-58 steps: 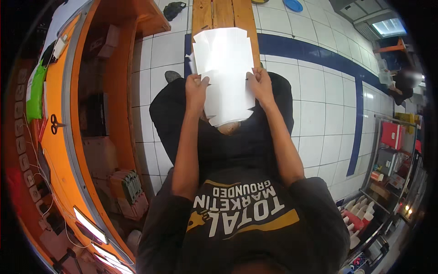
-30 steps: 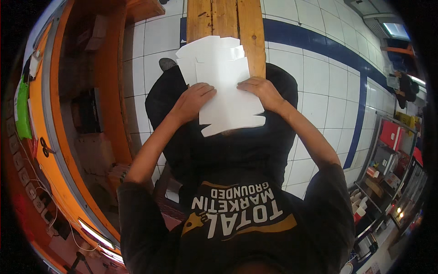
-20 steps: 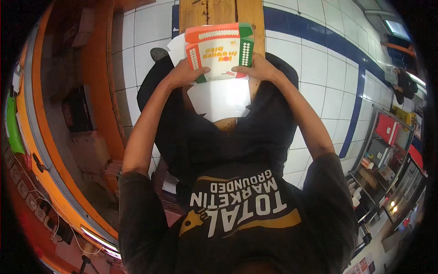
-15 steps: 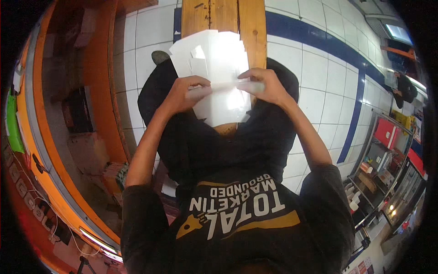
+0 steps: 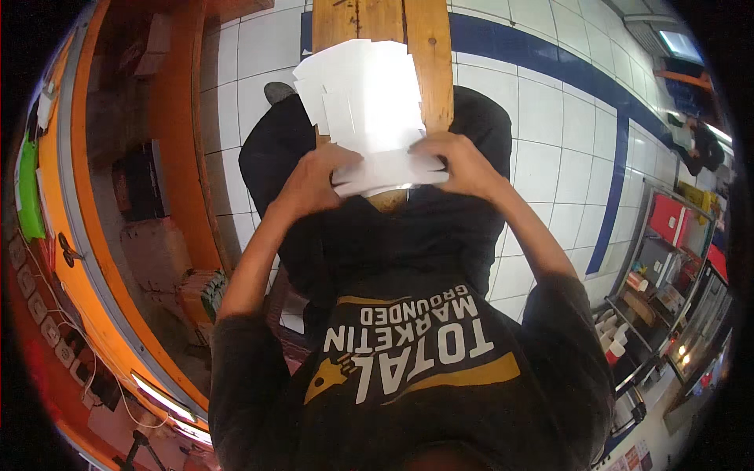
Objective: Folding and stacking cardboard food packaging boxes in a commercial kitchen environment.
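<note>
While you sit with the wooden bench (image 5: 432, 59) between your knees, the white card (image 5: 385, 166) is directly between your two hands, just in front of your lap. Its near part is bent up into a strip, and the long axis of this strip goes across your body, from one hand to the other. Your left hand (image 5: 316, 179) is at its left end and your right hand (image 5: 463, 166) at its right end, so neither hand is nearer. The fingers of each hand are closed around their end of the card; on the left they are a little blurred, so I cannot tell how hard they press. From the fingertips, the card extends inward, toward the middle. Beyond it, other white sheets (image 5: 309, 85) lie on the bench, lengthwise away from you, one sticking out on the left. Where the card stops and these sheets begin, I cannot tell exactly.
</note>
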{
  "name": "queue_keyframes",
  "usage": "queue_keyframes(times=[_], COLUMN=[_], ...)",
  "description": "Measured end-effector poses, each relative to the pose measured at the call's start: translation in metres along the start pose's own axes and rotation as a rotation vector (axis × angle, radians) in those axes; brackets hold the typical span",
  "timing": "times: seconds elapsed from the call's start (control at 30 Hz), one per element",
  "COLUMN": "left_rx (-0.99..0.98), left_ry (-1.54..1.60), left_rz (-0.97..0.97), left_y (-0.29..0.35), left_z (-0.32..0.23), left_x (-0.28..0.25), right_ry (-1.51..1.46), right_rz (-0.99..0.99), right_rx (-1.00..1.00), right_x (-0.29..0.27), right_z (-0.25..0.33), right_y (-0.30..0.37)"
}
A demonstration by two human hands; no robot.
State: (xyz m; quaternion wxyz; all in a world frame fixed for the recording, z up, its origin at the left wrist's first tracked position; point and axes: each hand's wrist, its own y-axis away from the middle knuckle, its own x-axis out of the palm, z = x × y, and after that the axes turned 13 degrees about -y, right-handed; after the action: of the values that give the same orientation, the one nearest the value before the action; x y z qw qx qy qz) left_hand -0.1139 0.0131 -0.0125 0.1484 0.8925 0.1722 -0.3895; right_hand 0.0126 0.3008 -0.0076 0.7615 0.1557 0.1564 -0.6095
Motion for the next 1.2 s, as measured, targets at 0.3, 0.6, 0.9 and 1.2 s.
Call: queue_keyframes(times=[0.3,0.6,0.9,1.2], left_rx=[0.152,-0.022,-0.089,-0.157], left_ry=[-0.259,-0.137,-0.031,-0.641], left_rz=[0.066,0.322,0.522,-0.119], left_y=[0.031,0.004,-0.032,-0.159], left_z=[-0.057,-0.007,-0.019,0.075], left_x=[0.018,0.059,0.031,-0.010], right_ry=[0.149,0.025,0.103,0.274], right_rz=[0.217,0.326,0.403,-0.357], right_rx=[0.008,0.257,0.234,0.330], right_x=[0.033,0.059,0.046,-0.013], right_z=[0.042,-0.010,-0.012,-0.077], right_y=[0.020,-0.002,-0.016,-0.129])
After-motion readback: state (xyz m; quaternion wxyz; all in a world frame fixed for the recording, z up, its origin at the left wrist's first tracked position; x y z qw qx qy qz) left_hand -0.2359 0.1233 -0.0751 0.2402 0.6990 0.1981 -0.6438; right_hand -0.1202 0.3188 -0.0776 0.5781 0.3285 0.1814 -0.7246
